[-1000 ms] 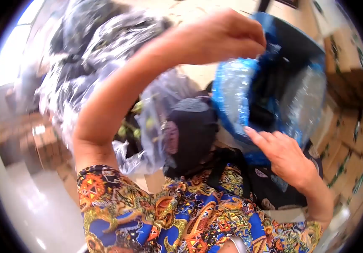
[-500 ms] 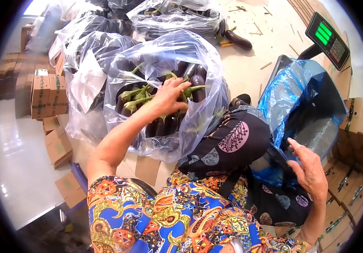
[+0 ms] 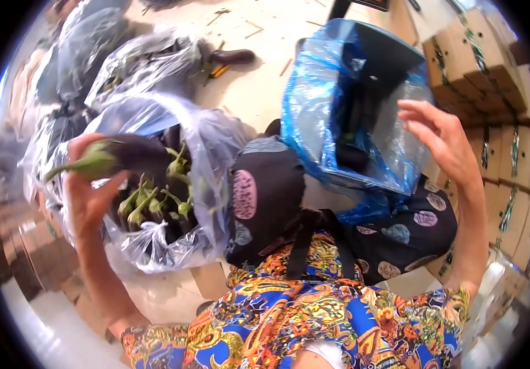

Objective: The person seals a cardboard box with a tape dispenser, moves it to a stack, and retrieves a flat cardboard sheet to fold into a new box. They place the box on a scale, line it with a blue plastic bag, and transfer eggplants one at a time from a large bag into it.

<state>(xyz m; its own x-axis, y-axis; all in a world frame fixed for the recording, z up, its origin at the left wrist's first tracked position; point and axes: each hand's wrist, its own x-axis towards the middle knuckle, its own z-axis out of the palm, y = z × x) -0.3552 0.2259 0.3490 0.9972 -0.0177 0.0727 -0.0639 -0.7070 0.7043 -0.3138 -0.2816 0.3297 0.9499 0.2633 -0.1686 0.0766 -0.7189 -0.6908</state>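
Observation:
My left hand (image 3: 89, 190) grips an eggplant (image 3: 139, 154) near its green stem end, raised over a clear plastic bag (image 3: 215, 144). Inside that bag lie several more eggplants (image 3: 148, 206), their green caps showing. To the right, a crate (image 3: 394, 46) is lined with a blue plastic bag (image 3: 314, 92) and has dark eggplants (image 3: 352, 154) at its bottom. Beside the crate's right side, my right hand (image 3: 434, 135) hangs in the air with its fingers apart and nothing in them.
Further clear bags (image 3: 148, 61) of eggplants stand at the upper left. A loose eggplant (image 3: 234, 57) lies on the floor by a yellow-handled tool (image 3: 219, 71), among stem scraps. Cardboard boxes (image 3: 480, 67) are stacked along the right. My knees are between the bag and the crate.
My left hand has lifted an eggplant out of the clear bag. The view has turned right, bringing the crate's inside into sight. My right hand remains open near the crate.

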